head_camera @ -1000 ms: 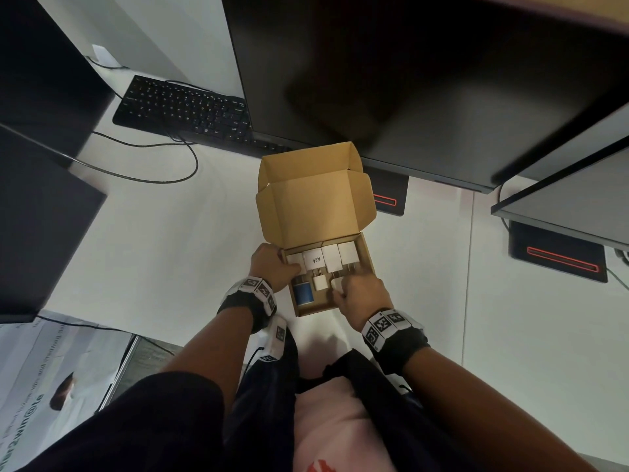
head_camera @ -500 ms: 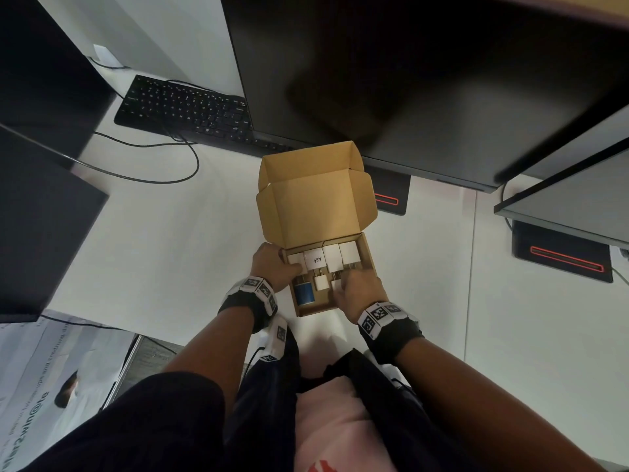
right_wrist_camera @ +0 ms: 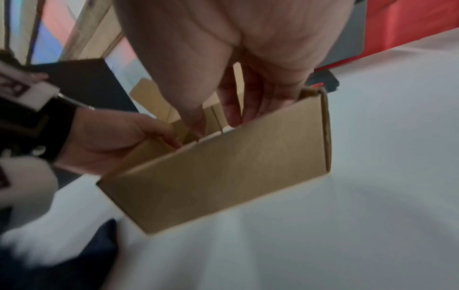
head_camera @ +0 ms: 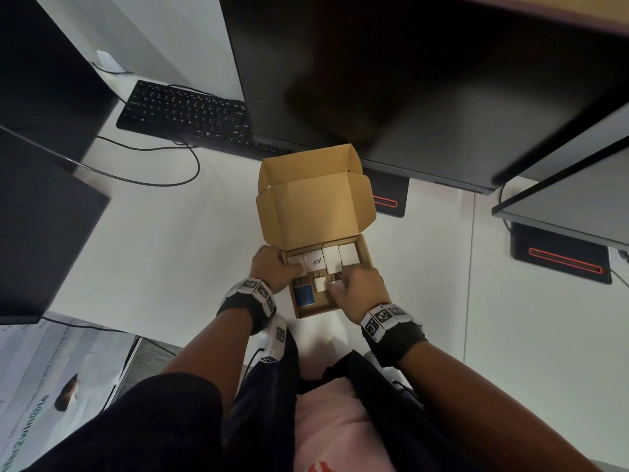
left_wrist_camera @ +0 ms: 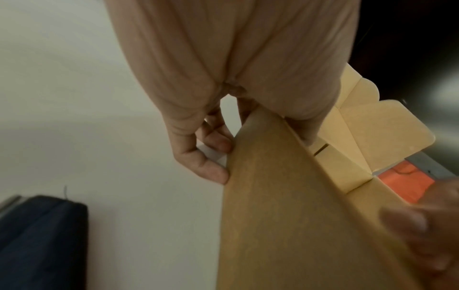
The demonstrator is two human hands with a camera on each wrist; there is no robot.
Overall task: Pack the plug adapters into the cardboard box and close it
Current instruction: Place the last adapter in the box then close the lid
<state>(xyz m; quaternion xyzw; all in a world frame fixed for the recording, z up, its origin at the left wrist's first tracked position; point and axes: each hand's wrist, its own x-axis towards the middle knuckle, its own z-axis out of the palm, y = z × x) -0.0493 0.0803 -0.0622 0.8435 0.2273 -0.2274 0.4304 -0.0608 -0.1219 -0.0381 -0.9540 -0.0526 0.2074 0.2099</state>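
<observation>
Four white plug adapters (head_camera: 326, 258) are seen in a row inside the cardboard box (head_camera: 366, 257) on the tabletop (head_camera: 170, 240), with a blue one (head_camera: 303, 294) nearer. The left wall is gripped by the left hand (head_camera: 272, 269); a small adapter is probably pinched by the right hand (head_camera: 360, 289). Prongs could be snagged on neighbours. The upright lid (head_camera: 313, 216) stands close under the monitor (head_camera: 408, 80), so little room is left there.

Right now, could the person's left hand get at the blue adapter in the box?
Probably yes. The left hand grips the cardboard box at its left wall, and the blue adapter lies uncovered just inside that wall. The right hand works further right, leaving the way free.
</observation>
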